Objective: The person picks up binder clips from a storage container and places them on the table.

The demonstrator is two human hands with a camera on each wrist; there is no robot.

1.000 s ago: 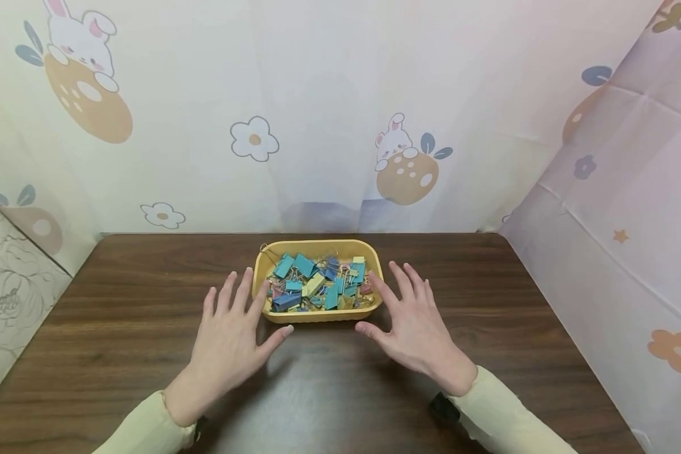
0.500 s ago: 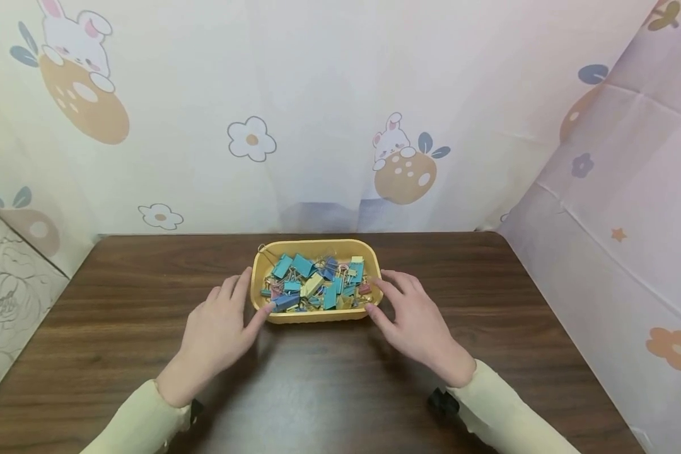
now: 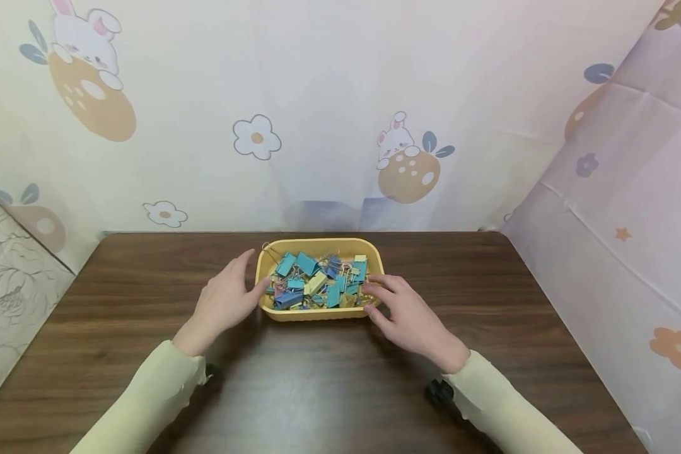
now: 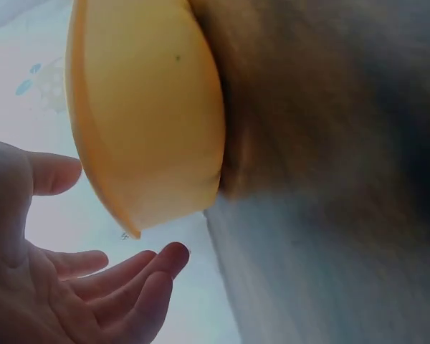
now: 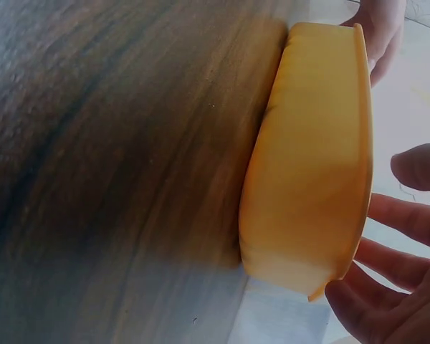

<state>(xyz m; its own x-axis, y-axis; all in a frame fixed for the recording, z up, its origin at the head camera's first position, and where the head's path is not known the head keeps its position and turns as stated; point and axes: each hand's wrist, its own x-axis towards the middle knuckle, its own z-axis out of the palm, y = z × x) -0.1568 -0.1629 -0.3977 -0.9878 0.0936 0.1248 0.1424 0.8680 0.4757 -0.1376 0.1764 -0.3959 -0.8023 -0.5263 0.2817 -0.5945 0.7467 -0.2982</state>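
A yellow plastic tray (image 3: pixel 318 315) at the table's far side holds a heap of binder clips (image 3: pixel 315 284) in teal, blue, yellow and pink. My left hand (image 3: pixel 220 304) is at the tray's left end, its thumb over the rim and its fingers spread outside the end wall. In the left wrist view, those fingers (image 4: pixel 140 287) are apart from the tray wall. At the right end, my right hand (image 3: pixel 411 321) reaches over the rim, fingertips above the clips there. One of its fingertips (image 5: pixel 337 292) is right at the rim's corner in the right wrist view.
The dark wooden table (image 3: pixel 312 391) runs back to a pale curtain (image 3: pixel 329 107) printed with rabbits and flowers, close behind the tray. A second printed curtain (image 3: pixel 630 208) lines the right side. A wire ring (image 3: pixel 267 246) sticks up over the tray's back left corner.
Both hands have moved in from in front of the tray to its two ends. The left fingers have swung to the outside; the right fingers have come over the rim. The tray has stayed put.
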